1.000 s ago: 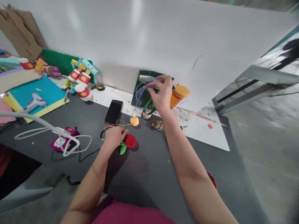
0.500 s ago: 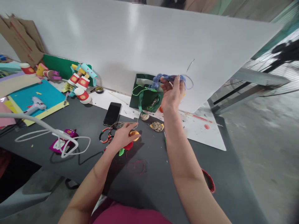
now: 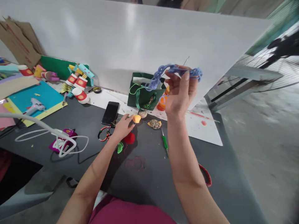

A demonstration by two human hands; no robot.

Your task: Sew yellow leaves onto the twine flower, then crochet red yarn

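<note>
My right hand (image 3: 179, 93) is raised in front of the white board, its fingers closed around a strip of blue crochet work (image 3: 160, 74). A thin metal needle or hook (image 3: 186, 60) sticks up behind those fingers. My left hand (image 3: 122, 127) reaches over the grey table, with a small yellow ball-like piece (image 3: 136, 119) pinched at its fingertips. Just below that hand lie a red ball of yarn (image 3: 129, 138) and a green crocheted leaf (image 3: 120, 147). A beaded bracelet (image 3: 102, 133) rests to its left. Between my arms is a green-handled crochet hook (image 3: 165, 142).
A dark green paper bag (image 3: 146, 99) stands against the white board (image 3: 105, 46), beside an orange container (image 3: 161, 104). A phone (image 3: 110, 113), a grey-brown rosette (image 3: 154, 124) and paper cups (image 3: 80, 95) stand or lie around. A glue gun (image 3: 35, 105) and white cable (image 3: 46, 126) occupy the left.
My right hand has moved right and nearer with the blue crochet work, which is now more spread out. My left hand has shifted the yellow piece away from me, uncovering the red yarn.
</note>
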